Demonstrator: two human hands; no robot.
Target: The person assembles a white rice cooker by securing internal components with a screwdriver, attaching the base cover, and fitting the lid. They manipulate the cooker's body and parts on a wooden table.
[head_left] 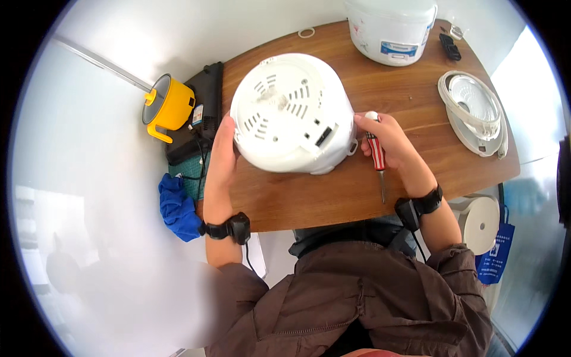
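Note:
A white rice cooker (pixel 285 113) stands upside down on the wooden table, its vented base facing up with a dark socket at the near right. Against its left side my left hand (pixel 223 146) is pressed, the fingers partly hidden by the body. My right hand (pixel 389 143) is closed round a screwdriver (pixel 377 152) with a red and white striped handle; the shaft points toward the table's near edge. The thumb and fingertips of this hand are close to the cooker's right side; whether they touch it I cannot tell.
Parts of a round white lid (pixel 476 110) lie at the right. A white bucket (pixel 389 33) stands at the back, near a black clip-like item (pixel 450 47). Left are a yellow pot (pixel 169 104), a black case (pixel 205 95) and a blue cloth (pixel 178 208). Below right sits a white roll (pixel 479 226).

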